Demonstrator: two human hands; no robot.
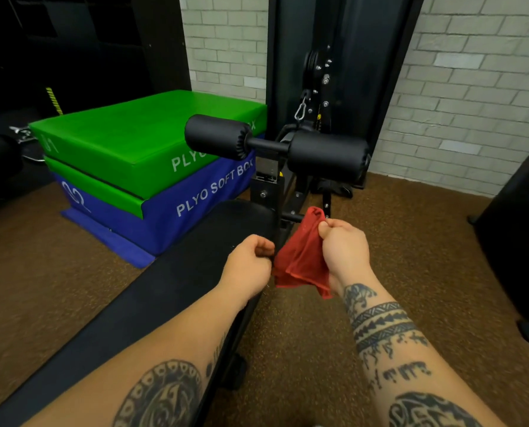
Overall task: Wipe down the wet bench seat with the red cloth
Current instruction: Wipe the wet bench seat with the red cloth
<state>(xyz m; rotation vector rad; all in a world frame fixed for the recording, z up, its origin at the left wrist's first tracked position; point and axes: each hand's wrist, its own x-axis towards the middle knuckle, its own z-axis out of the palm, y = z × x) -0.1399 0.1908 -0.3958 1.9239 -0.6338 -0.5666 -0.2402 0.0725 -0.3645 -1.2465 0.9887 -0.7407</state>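
Tattooed forearms reach forward: right hand (343, 251) grips the crumpled red fabric cloth (303, 260), left hand (250, 260) pinches its edge, held just beside the long black padded bench seat (195, 272). Likely readying the cloth; next, press it flat on the seat.

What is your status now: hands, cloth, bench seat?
Right hand pinches the red cloth at its top, left hand at its left edge. Cloth off the bench seat, held past its right side. Nothing blocking the seat.
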